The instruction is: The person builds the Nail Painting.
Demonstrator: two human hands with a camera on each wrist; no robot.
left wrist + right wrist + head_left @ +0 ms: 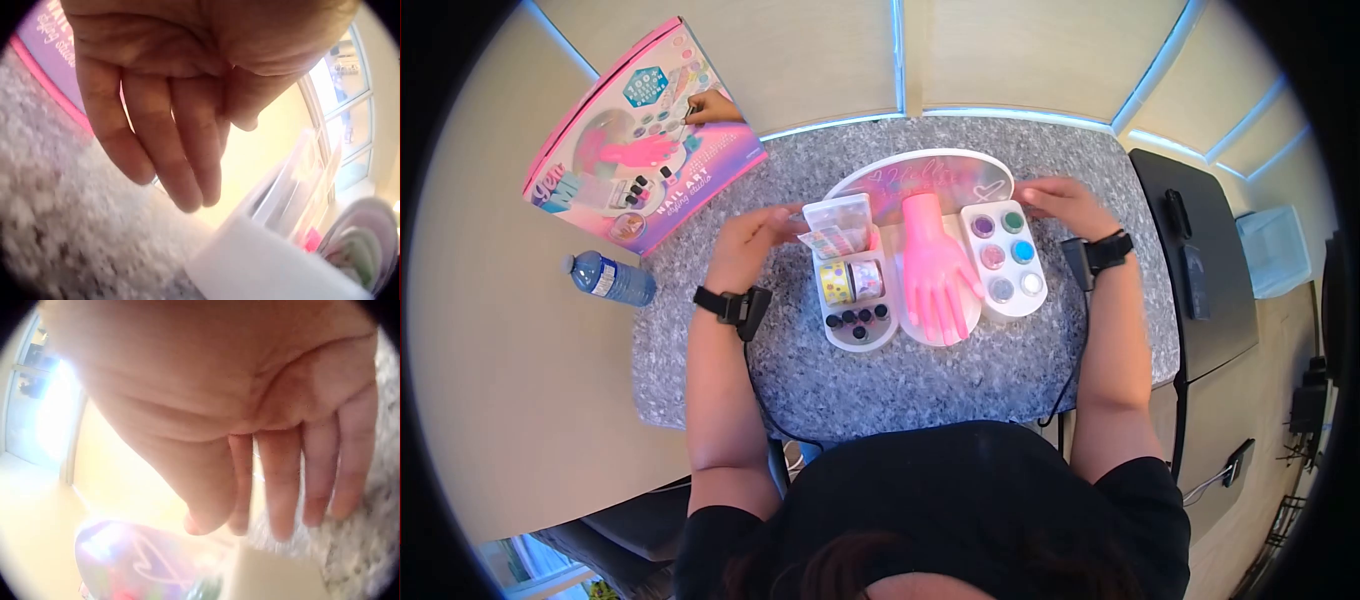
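A white nail art stand (907, 322) sits on the speckled table, with a pink model hand (937, 268) lying fingers-forward in its middle. Behind it rises a curved, shiny backboard (878, 192) with writing and a heart. The stand's left side holds plastic packets (838, 215), two tape rolls (867, 279) and several black-capped bottles (860, 333); its right side carries glitter pots (1022, 250) in several colours. My left hand (750, 240) is beside the left rear of the stand, fingers extended. Along the right rear edge, my right hand (1072, 207) reaches with nearly straight fingers.
A colourful nail art box (670, 195) stands at the back left, and a blue-tinted water bottle (612, 279) lies by the table's left edge. Cables hang from both wrist cameras. To the right are a dark cabinet (1220, 270) and a clear plastic bin (1272, 250).
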